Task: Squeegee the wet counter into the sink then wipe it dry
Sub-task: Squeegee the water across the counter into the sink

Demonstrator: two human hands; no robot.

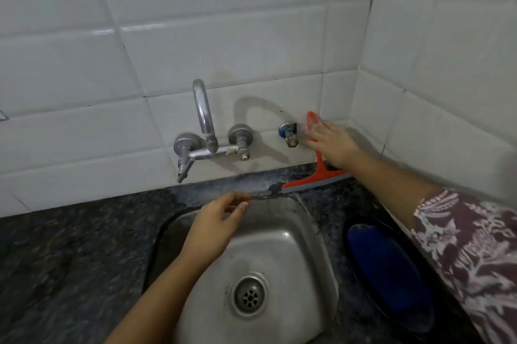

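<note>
A red squeegee (319,175) leans upright against the white tiled wall at the back right corner, its blade resting on the dark granite counter (70,254) just behind the steel sink (279,240). My right hand (330,145) reaches over its handle with the fingers spread and laid against it, not closed around it. Loosely curled and holding nothing, my left hand (215,226) hovers over the sink's back rim. The strip of counter behind the sink looks wet and streaked.
A chrome wall tap (207,133) with two valves juts out above the sink, and a small blue-capped valve (289,133) sits just left of the squeegee handle. A black oval dish (363,282) holding something blue lies on the counter right of the sink.
</note>
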